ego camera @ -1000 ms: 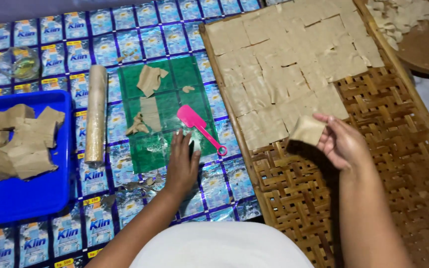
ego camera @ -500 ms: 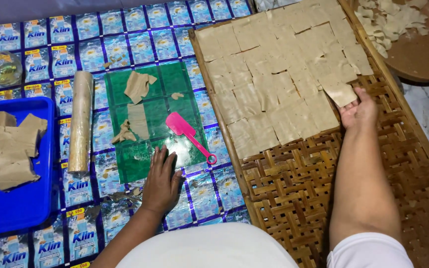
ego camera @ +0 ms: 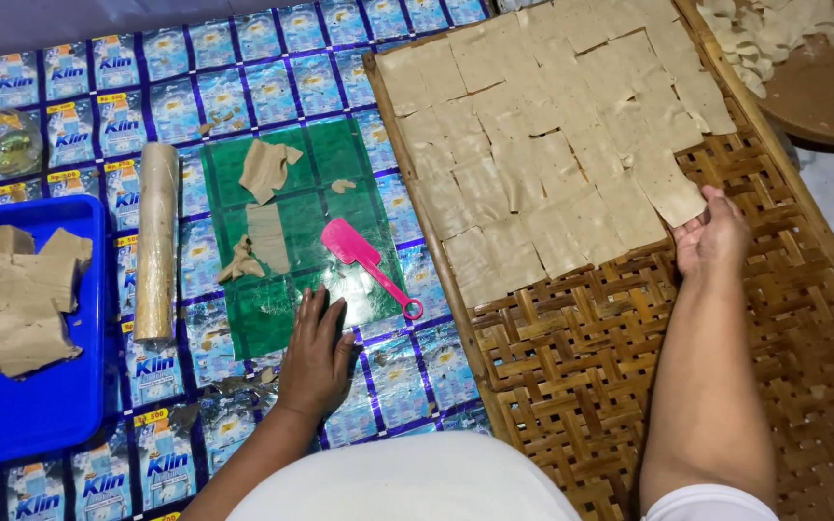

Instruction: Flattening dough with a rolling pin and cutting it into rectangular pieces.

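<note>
In the head view the right hand [ego camera: 713, 234] rests on the woven bamboo tray [ego camera: 629, 386] at the right, its fingers loosely open and its fingertips touching the near edge of a thin square dough sheet [ego camera: 673, 193] — the nearest-right piece of the sheets laid out there; nothing is gripped. That sheet lies flat at the near right corner of a field of overlapping tan dough squares [ego camera: 542, 145] covering the far half of the tray. The left hand [ego camera: 316, 357] lies palm down, fingers spread and flat, on the near edge of a green plastic mat [ego camera: 340, 154], holding nothing. On the mat, just beyond that hand, lies a pink plastic scraper [ego camera: 364, 260] with its handle pointing near-right, and further left sit a few cut dough pieces [ego camera: 264, 207]. A rolling pin [ego camera: 156, 246] wrapped in clear film lies just left of the mat, running near to far. At the left edge a blue tray [ego camera: 50, 405] holds thick dough slabs [ego camera: 16, 304]. Everything on the left sits on a blue printed sheet of sachet wrappers [ego camera: 398, 376]. At the far right corner a round brown tray [ego camera: 822, 92] carries dough scraps.
</note>
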